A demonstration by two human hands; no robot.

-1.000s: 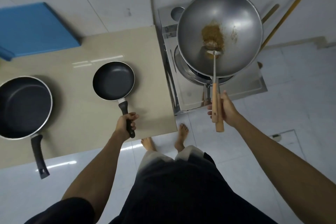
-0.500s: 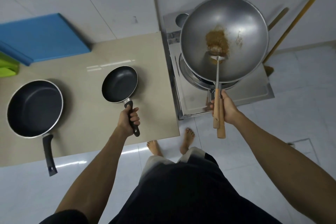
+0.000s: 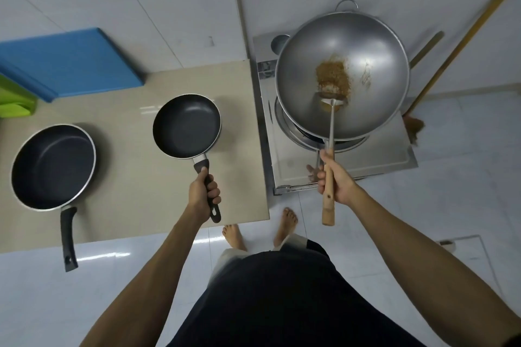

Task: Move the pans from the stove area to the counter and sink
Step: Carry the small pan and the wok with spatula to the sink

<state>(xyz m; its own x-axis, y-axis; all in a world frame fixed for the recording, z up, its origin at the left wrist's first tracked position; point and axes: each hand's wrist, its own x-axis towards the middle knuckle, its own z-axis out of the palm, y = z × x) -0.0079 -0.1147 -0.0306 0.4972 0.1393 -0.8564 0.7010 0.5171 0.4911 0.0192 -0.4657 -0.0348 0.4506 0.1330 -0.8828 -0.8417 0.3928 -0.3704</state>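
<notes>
A small black frying pan [image 3: 186, 125] is over the beige counter [image 3: 135, 183], and my left hand [image 3: 203, 194] grips its black handle. A larger black pan [image 3: 53, 166] rests on the counter's left part, its handle jutting over the front edge. On the steel stove [image 3: 293, 160] a big metal wok [image 3: 342, 76] sits tilted above the burner, with brown crumbly food inside. My right hand [image 3: 337, 180] is closed around the wooden handle of a metal spatula [image 3: 330, 121] whose blade lies in the food; whether it also holds the wok's handle is hidden.
A blue board [image 3: 70, 60] and a green object [image 3: 14, 100] lie at the counter's back left against the tiled wall. A long wooden-handled broom [image 3: 456, 48] leans right of the stove. My bare feet [image 3: 259, 229] stand on glossy floor tiles below the counter edge.
My left hand still holds the small pan, which now points more upright and sits nearer the stove. The wok and spatula look unchanged in my right hand; the camera view has shifted left.
</notes>
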